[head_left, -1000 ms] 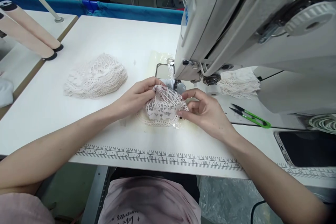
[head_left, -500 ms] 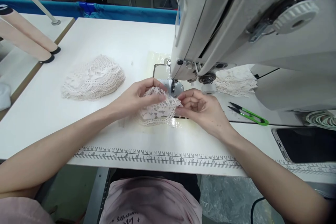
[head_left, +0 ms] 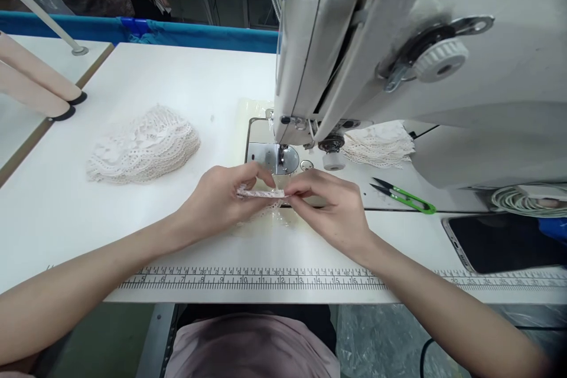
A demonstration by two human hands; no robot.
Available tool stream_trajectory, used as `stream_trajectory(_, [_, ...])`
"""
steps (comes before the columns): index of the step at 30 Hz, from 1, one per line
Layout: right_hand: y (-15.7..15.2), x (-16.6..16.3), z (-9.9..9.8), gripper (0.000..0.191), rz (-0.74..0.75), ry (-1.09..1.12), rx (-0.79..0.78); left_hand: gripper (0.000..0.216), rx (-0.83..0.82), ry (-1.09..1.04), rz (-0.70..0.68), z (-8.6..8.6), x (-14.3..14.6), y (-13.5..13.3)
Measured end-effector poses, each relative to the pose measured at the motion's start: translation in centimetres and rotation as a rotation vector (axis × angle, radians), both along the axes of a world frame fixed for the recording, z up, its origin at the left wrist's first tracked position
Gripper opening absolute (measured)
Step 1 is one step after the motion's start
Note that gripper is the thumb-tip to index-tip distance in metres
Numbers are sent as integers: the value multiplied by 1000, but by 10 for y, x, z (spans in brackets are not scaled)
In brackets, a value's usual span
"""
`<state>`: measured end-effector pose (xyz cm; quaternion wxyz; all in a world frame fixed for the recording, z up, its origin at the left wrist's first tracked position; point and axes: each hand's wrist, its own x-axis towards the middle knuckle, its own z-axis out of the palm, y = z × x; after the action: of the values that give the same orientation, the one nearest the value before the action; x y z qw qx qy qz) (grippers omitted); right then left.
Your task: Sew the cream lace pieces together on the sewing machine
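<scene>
A small piece of pale lace (head_left: 261, 194) is folded flat between both my hands, just in front of the sewing machine's needle plate (head_left: 272, 158). My left hand (head_left: 221, 198) pinches its left end with thumb and fingers. My right hand (head_left: 330, 204) pinches its right end. The lace rests low over the white table (head_left: 177, 236), a little short of the presser foot. More lace shows underneath my fingers on a patch of clear film.
A white sewing machine (head_left: 398, 71) fills the upper right. A stack of lace pieces (head_left: 142, 144) lies at left, another stack (head_left: 378, 144) behind the machine head. Green thread snips (head_left: 405, 196) and a phone (head_left: 500, 242) sit at right. A printed ruler (head_left: 266, 279) edges the table.
The lace piece was held up and spread open; now it is folded flat and lowered toward the table, both hands pinching its ends. The view has tilted back slightly.
</scene>
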<state>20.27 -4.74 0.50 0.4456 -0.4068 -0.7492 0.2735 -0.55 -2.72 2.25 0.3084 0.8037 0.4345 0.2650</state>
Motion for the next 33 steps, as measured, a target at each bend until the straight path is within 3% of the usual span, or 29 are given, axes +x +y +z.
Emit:
stream_trajectory(3, [-2,0,0,19,-3,-47,109,8,196,7,-2,-5,-2,-1])
stream_trajectory(6, [-3,0,-1,18,-3,-62,78,8,393,56,-18,-8,-1,-2])
stream_trajectory(10, [-3,1,-1,18,44,-63,67,11,505,65,-40,-8,1,-2])
stream_trajectory(15, [-2,3,-2,15,85,-121,194,13,509,4,-59,-8,2,-2])
stream_trajectory(27, [-2,4,-5,8,107,-251,305,15,353,-44,-69,-9,2,-5])
stream_trajectory(33, [0,7,-8,8,35,-275,523,26,380,-49,-161,-8,2,-5])
